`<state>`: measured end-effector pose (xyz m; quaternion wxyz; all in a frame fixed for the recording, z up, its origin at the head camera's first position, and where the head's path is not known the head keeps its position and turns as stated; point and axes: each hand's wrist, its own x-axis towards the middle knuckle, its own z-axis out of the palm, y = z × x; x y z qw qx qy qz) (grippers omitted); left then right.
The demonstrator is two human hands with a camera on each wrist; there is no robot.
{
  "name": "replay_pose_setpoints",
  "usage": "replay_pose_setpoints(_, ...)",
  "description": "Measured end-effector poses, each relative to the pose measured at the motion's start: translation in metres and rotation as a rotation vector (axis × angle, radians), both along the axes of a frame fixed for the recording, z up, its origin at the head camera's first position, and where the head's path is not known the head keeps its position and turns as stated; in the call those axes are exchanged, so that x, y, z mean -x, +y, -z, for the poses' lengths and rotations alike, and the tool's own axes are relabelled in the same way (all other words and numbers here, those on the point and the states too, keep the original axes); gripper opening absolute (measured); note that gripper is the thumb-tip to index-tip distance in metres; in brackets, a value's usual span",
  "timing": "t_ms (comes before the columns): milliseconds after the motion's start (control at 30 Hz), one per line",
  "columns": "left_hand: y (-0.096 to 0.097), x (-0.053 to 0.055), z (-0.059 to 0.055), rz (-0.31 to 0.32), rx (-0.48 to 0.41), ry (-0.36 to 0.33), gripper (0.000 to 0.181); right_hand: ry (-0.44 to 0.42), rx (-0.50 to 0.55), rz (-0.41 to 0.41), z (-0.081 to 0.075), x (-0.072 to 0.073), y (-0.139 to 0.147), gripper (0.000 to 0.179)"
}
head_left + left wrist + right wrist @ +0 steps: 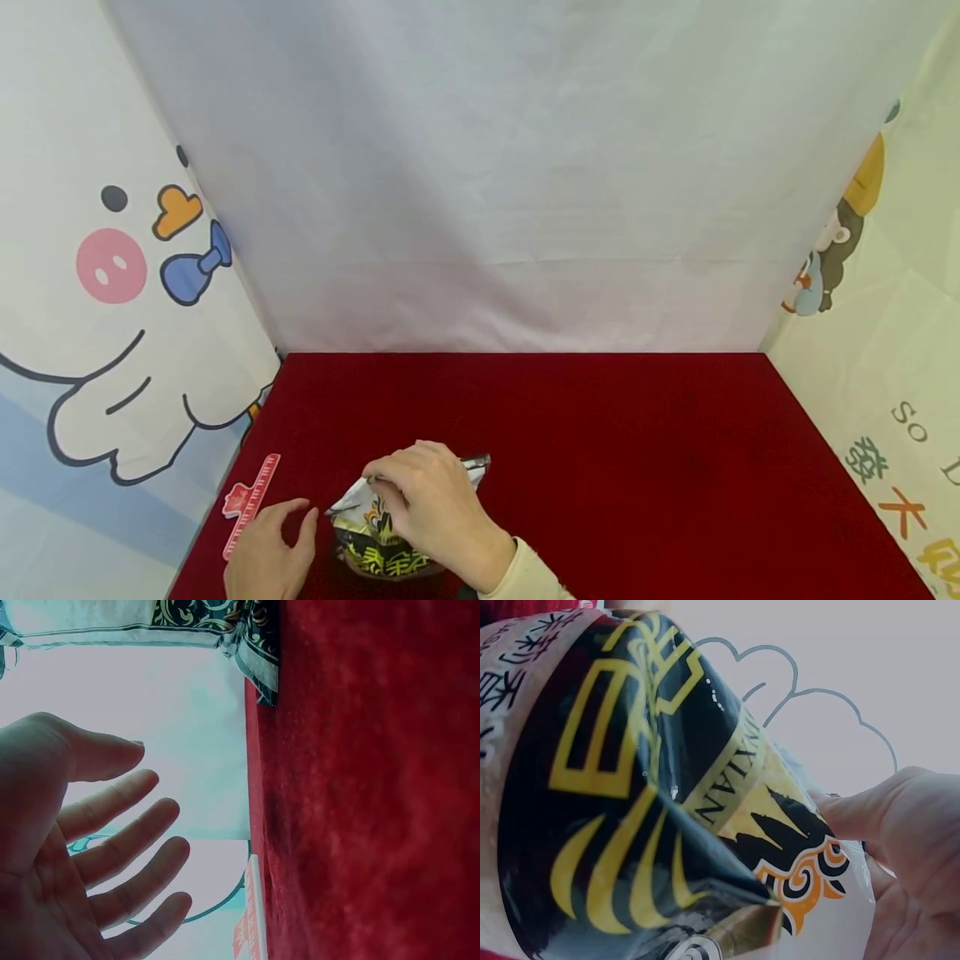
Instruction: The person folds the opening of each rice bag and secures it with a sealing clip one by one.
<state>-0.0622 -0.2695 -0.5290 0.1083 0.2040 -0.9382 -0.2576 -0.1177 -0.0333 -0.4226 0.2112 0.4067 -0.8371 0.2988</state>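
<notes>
A plastic food bag [375, 546], printed black, yellow and white, stands on the red cloth at the front left of centre. My right hand [442, 512] pinches the bag's white top edge between thumb and fingers. Close up in the right wrist view, the bag [622, 750] is creased, its front bearing large yellow lettering. To the bag's left, my left hand [272, 546] holds nothing, its thumb and fingers spread apart. Beyond that hand lies a red-and-white ruler-like strip [262, 482] with a red shaped piece on its side. The left hand partly covers its near end.
Dark red cloth [637, 467] covers the table. A pale curtain [525, 183] hangs at the back. Cartoon-printed sheets stand along the left side [90, 350] and the right side [885, 350].
</notes>
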Motion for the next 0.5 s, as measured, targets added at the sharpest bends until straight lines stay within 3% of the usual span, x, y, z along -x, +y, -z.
replay_pose_setpoints(267, -0.008, 0.002, 0.002, -0.01, 0.023, 0.037, 0.03, -0.013, 0.001, -0.006, 0.0, 0.0, 0.0, 0.01)
replay_pose_setpoints(500, -0.013, 0.003, 0.003, -0.015, 0.02, 0.017, 0.031, -0.007, 0.001, 0.002, 0.001, 0.0, 0.0, 0.013)
